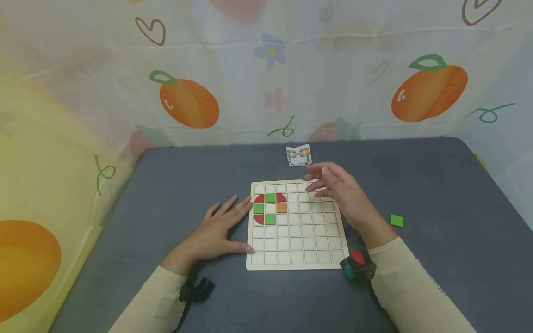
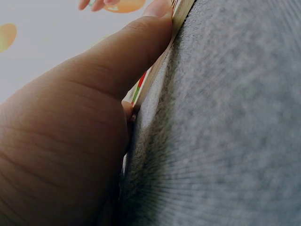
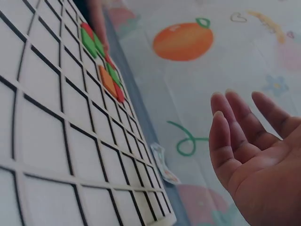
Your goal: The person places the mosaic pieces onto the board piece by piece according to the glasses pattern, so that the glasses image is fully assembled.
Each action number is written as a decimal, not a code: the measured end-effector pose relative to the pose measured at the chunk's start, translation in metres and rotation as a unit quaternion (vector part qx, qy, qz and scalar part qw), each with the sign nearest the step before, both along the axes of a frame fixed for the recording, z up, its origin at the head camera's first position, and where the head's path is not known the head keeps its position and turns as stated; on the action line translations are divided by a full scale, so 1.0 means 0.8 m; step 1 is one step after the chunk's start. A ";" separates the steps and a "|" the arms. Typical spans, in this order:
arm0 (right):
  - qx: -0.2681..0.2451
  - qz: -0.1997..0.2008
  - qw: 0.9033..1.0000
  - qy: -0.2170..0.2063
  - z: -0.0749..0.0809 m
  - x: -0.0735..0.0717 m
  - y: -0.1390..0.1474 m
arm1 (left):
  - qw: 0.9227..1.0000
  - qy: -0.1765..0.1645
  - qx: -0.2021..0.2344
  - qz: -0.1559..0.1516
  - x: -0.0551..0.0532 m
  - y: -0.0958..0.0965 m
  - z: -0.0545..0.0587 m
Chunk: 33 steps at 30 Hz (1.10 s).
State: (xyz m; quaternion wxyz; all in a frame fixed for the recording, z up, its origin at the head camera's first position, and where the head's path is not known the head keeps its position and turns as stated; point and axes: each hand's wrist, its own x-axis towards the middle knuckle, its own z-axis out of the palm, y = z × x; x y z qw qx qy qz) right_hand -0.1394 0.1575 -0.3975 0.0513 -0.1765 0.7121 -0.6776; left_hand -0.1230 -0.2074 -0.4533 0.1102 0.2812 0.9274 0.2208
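A pale wooden grid board [image 1: 297, 243] lies on the grey table. Several tiles fill its upper left cells: green squares [image 1: 270, 198], rounded red pieces [image 1: 259, 219] and one orange square [image 1: 281, 207]. My left hand [image 1: 218, 231] rests along the board's left side, fingers spread, with the thumb on the lower left edge; in the left wrist view that thumb [image 2: 136, 40] lies against the wooden rim. Over the board's upper right part hovers my right hand [image 1: 343, 189]. Its fingers [image 3: 242, 117] are loosely bent and hold nothing in the right wrist view.
Behind the board lies a small printed card [image 1: 299, 155] with a coloured grid pattern. A loose green tile [image 1: 397, 220] sits to the right, a bit of red beside it. More pieces, one red [image 1: 357, 257], show partly hidden beneath the right wrist. A fruit-print curtain [image 1: 233, 83] hangs behind the table.
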 end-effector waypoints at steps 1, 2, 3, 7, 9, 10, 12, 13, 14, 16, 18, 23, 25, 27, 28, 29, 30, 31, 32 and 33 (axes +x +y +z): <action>-0.002 -0.003 1.000 0.001 0.001 -0.001 0.004 | 1.000 0.000 0.000 0.000 0.000 0.000 0.000; -0.004 -0.005 1.000 0.001 0.002 -0.001 0.009 | 1.000 0.000 0.000 0.001 0.000 0.000 0.000; -0.005 -0.009 1.000 0.001 0.003 -0.002 0.012 | 1.000 0.000 0.000 0.001 0.000 -0.001 0.000; 0.005 -0.027 1.000 0.002 0.006 -0.004 0.026 | 1.000 0.002 0.004 0.002 0.000 -0.001 0.000; 0.011 -0.040 0.999 0.000 0.006 -0.006 0.032 | 1.000 0.003 0.007 0.001 0.000 -0.001 0.000; 0.012 -0.046 0.999 -0.001 0.005 -0.007 0.036 | 1.000 0.003 0.008 0.001 0.000 0.000 0.000; 0.007 -0.057 0.998 -0.007 0.003 -0.009 0.042 | 1.000 0.000 0.007 0.002 0.000 0.000 0.000; 0.004 -0.062 0.998 -0.008 0.001 -0.011 0.046 | 1.000 0.000 0.007 0.002 0.000 0.000 0.000; 0.001 -0.067 0.998 -0.010 -0.001 -0.012 0.049 | 1.000 -0.001 0.006 0.002 0.000 0.000 0.000; -0.007 -0.075 0.997 -0.012 -0.005 -0.015 0.057 | 1.000 -0.003 0.003 0.004 0.000 0.001 0.000; -0.008 -0.083 0.996 -0.011 -0.009 -0.018 0.065 | 1.000 -0.004 0.001 0.004 0.000 0.001 0.001; -0.013 -0.099 0.995 -0.019 -0.021 -0.024 0.085 | 1.000 -0.004 -0.001 0.006 0.001 0.002 0.002; -0.021 -0.104 0.994 -0.027 -0.026 -0.025 0.092 | 1.000 -0.003 0.000 0.006 0.001 0.002 0.002; -0.025 -0.111 0.993 -0.032 -0.030 -0.027 0.099 | 1.000 -0.004 -0.001 0.007 0.002 0.002 0.002; -0.025 -0.114 0.993 -0.034 -0.031 -0.028 0.102 | 1.000 -0.004 -0.001 0.007 0.002 0.002 0.002; -0.025 -0.118 0.992 -0.036 -0.033 -0.028 0.105 | 1.000 -0.003 -0.001 0.007 0.002 0.002 0.002; -0.026 -0.122 0.991 -0.038 -0.035 -0.029 0.108 | 1.000 -0.003 -0.001 0.006 0.002 0.002 0.002; -0.023 -0.127 0.991 -0.039 -0.036 -0.029 0.112 | 1.000 -0.002 -0.001 0.006 0.002 0.002 0.002; -0.018 -0.132 0.990 -0.040 -0.037 -0.029 0.114 | 1.000 -0.003 -0.002 0.007 0.001 0.002 0.002; -0.011 -0.137 0.990 -0.041 -0.039 -0.030 0.117 | 1.000 -0.002 -0.002 0.006 0.001 0.002 0.001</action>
